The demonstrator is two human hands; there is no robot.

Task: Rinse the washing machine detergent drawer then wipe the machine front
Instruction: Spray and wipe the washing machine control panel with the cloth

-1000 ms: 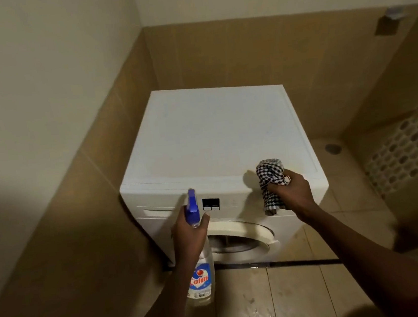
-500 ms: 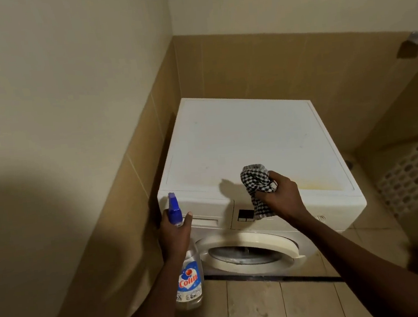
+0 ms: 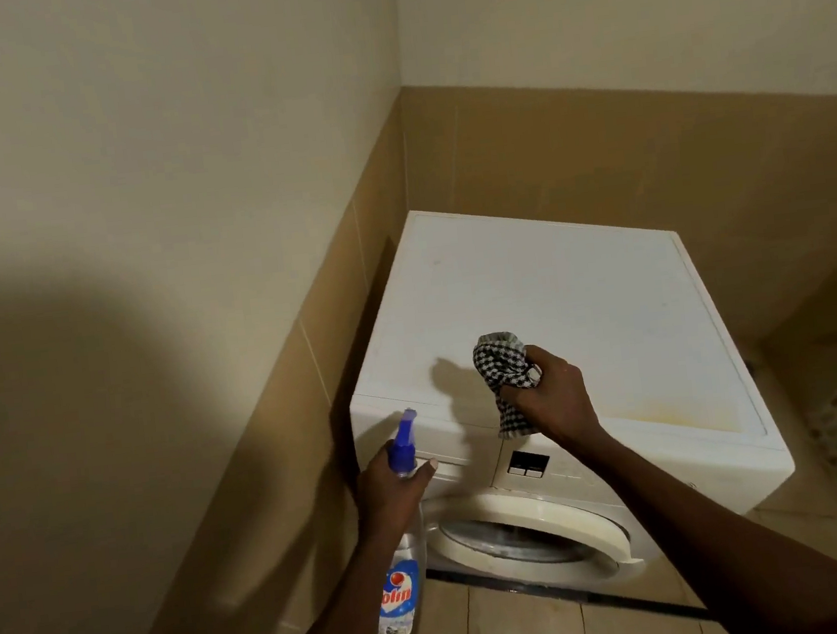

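Starting the wipe: your left hand [image 3: 391, 492] grips the bottle [image 3: 397, 600], right hand [image 3: 552, 401] clutches the cloth [image 3: 501, 365]; spray the machine front [image 3: 483, 459].

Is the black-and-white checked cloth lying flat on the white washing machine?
No, the right hand grips the black-and-white checked cloth, bunched up.

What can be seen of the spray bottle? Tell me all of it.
The spray bottle has a clear plastic body, a blue trigger head and a blue, white and red label showing the letters "olin". It is held roughly upright, nozzle toward the washer, in front of its left front corner and above the floor. The left hand grips its neck; nothing else touches it. Its fill level cannot be told.
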